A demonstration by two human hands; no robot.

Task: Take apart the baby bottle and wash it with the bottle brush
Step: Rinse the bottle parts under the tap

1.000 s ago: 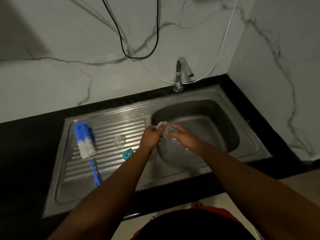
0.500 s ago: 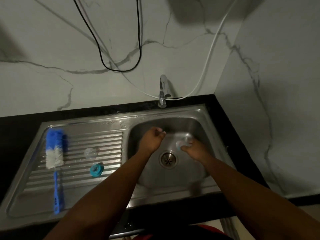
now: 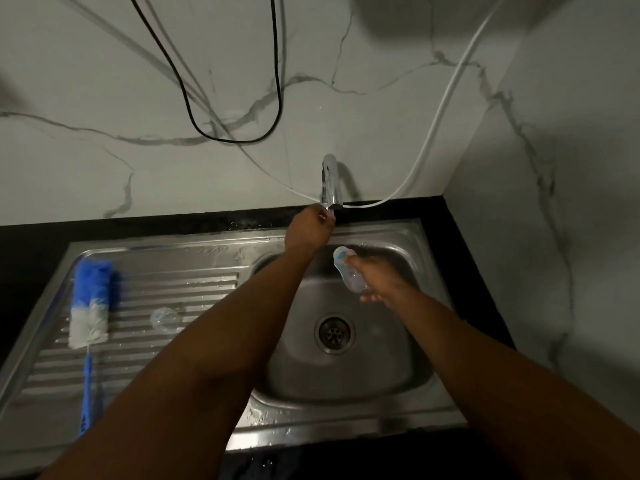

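Marble-look wall (image 3: 104, 81) behind, with a black cable (image 3: 235, 140) looping down it and a white hose (image 3: 436, 133) running to the tap. Black tabletop (image 3: 31, 244) carries a steel sink (image 3: 194, 261): ribbed drainer on the left, bowl on the right, drain (image 3: 334, 333) in the middle of the bowl.

Brush (image 3: 90, 306) lies flat on the drainer. Long axis runs wall to near edge, blue-white bristle head toward the wall.

Left hand (image 3: 310, 226) is at the foot of the tap (image 3: 330, 181), grip curled onto its lower part.

Right hand (image 3: 377, 278) is over the bowl, grip clamped round the clear bottle (image 3: 348, 268). Bottle is tilted, long axis diagonal, rounded end pointing up-left toward the tap, just below it. Cannot tell whether that end is the mouth.

A small clear piece (image 3: 165, 318) sits on the drainer, right of the brush.
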